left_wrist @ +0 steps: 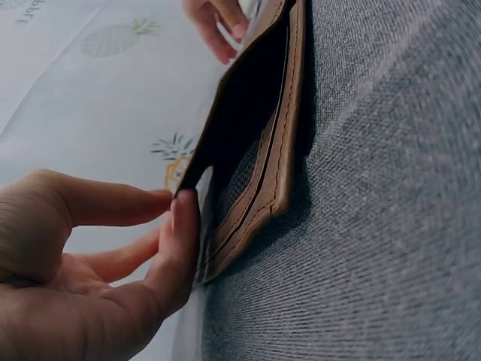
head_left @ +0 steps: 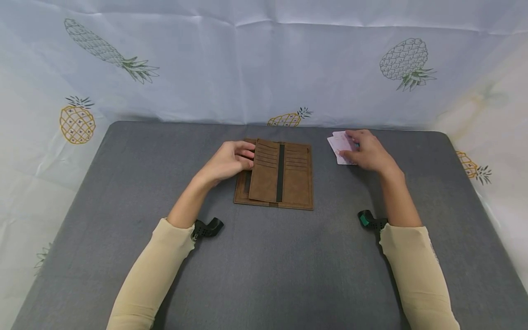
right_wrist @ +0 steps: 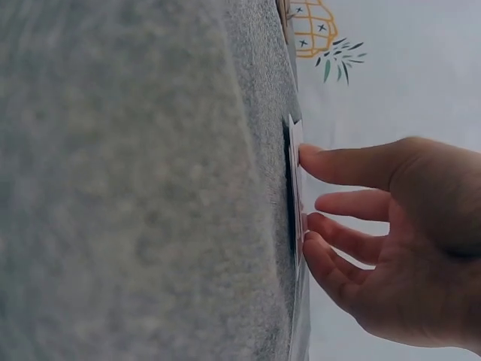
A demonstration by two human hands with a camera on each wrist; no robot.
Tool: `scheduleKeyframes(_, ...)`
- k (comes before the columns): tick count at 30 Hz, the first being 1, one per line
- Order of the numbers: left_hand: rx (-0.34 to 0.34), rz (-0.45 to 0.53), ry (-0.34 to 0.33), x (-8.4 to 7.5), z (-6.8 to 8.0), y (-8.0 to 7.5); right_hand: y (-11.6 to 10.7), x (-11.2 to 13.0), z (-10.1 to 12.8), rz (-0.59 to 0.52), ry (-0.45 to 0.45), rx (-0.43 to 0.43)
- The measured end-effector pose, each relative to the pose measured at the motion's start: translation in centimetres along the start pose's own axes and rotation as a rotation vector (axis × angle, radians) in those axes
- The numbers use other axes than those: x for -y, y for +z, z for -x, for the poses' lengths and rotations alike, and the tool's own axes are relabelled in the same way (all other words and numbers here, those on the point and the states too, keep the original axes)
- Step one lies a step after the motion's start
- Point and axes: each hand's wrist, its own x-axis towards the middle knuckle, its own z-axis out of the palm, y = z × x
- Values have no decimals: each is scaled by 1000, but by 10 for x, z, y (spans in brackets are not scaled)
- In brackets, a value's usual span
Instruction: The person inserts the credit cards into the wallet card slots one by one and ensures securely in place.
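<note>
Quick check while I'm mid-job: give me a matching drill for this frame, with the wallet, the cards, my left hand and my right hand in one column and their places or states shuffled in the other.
Things:
1. wallet
2. cards
3. left hand
4. right hand

States:
A. fingertips resting on the pale stack
B. brown, lying open in the middle of the grey table
C. lifting an inner flap by its edge
D. pale, fanned flat on the table, to the right of the wallet

Pairs: 1-B, 2-D, 3-C, 4-A
</note>
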Motion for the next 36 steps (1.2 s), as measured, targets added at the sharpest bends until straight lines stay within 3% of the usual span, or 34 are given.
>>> scheduleKeyframes(10, 4, 83, 7, 3, -3, -1, -1, 0, -1, 10, 11, 16)
scheduleKeyframes(22, 9, 99, 11, 4, -4, -1, -2, -5, -2, -48, 77, -99)
scheduleKeyframes(36, 15, 151, -5, 4, -4, -3, 0, 6, -2, -268, 60, -130)
